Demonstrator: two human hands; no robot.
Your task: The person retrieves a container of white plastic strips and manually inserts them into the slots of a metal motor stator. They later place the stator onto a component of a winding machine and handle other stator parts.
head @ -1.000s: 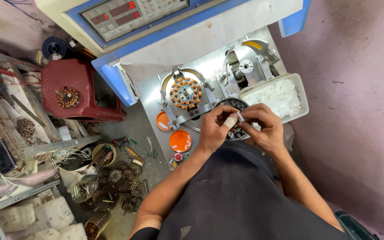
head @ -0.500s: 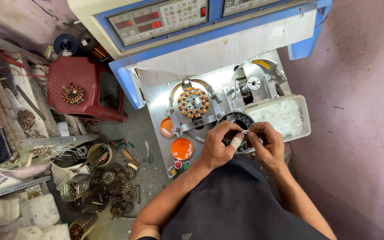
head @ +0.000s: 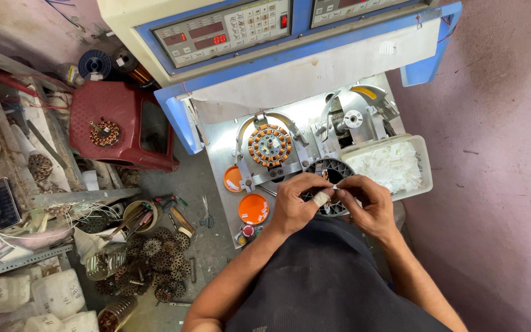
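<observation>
Both hands meeting over the dark round stator core (head: pixel 333 172) at the near edge of the steel machine table (head: pixel 216 138). Left hand (head: pixel 295 206) curled tight, thumb and forefinger pinched, the taped fingertip right against the core's rim. Right hand (head: pixel 367 203) curled in too, fingertips closed on something small and pale at the rim; too small to tell what. Just to the right, touching distance, a white tray (head: pixel 423 161) heaped with white insulation slips (head: pixel 388 166). Behind the hands, an orange-and-copper wound stator (head: pixel 270 145) clamped upright in its fixture. Two orange discs (head: pixel 253 208) lying left of the hands on the table. Blue control panel (head: pixel 228 31) with red digits overhead. Down left on the floor, a pile of bare stator cores (head: pixel 155 258) beside a red plastic stool (head: pixel 124 123).
</observation>
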